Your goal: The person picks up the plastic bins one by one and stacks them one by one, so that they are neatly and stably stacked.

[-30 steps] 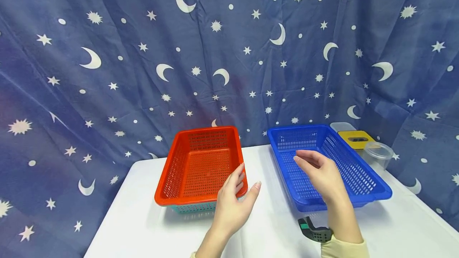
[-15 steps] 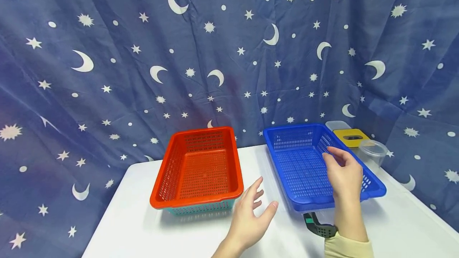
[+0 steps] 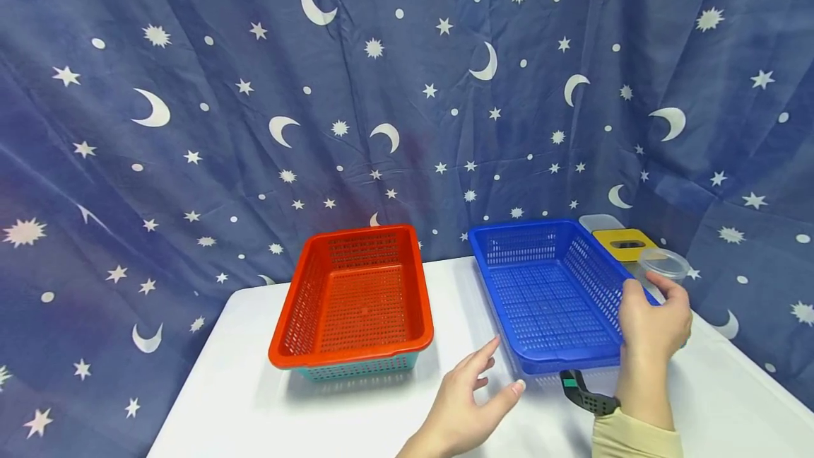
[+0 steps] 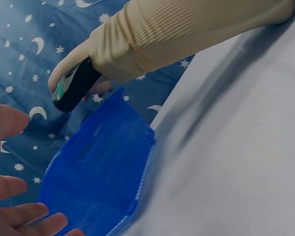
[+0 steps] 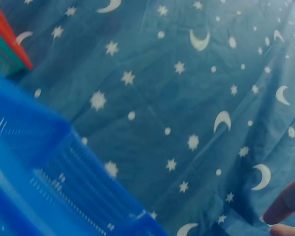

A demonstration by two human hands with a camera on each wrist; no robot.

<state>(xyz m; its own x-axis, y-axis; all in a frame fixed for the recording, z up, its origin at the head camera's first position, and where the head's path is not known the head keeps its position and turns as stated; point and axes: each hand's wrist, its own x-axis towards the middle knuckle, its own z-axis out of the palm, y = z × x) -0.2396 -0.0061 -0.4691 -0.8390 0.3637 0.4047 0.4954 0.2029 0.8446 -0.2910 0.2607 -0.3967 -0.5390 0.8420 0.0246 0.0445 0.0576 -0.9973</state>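
Note:
My right hand [image 3: 655,320] is over the right rim of the blue plastic basket [image 3: 540,302], in front of a clear round tub [image 3: 664,260]. Its fingers bend loosely and hide the tub's lower part; whether they touch it I cannot tell. In the right wrist view, only the fingertips [image 5: 280,214] show, with nothing seen between them. My left hand [image 3: 467,401] hovers at the table's front, left of the blue basket, fingers spread and holding nothing. In the left wrist view that hand [image 4: 12,196] shows its spread fingers beside the blue basket [image 4: 103,157].
A red basket [image 3: 365,302] sits nested in a teal basket [image 3: 356,371] on the left of the white table [image 3: 343,423]. Behind the tub stand a yellow-topped box [image 3: 623,242] and a clear lidded container [image 3: 600,222]. A starry blue curtain [image 3: 407,90] hangs behind.
My right hand has moved right, from above the blue basket to beside the clear tub. The left hand has drifted right and nearer, away from the red basket. The head view has shifted slightly.

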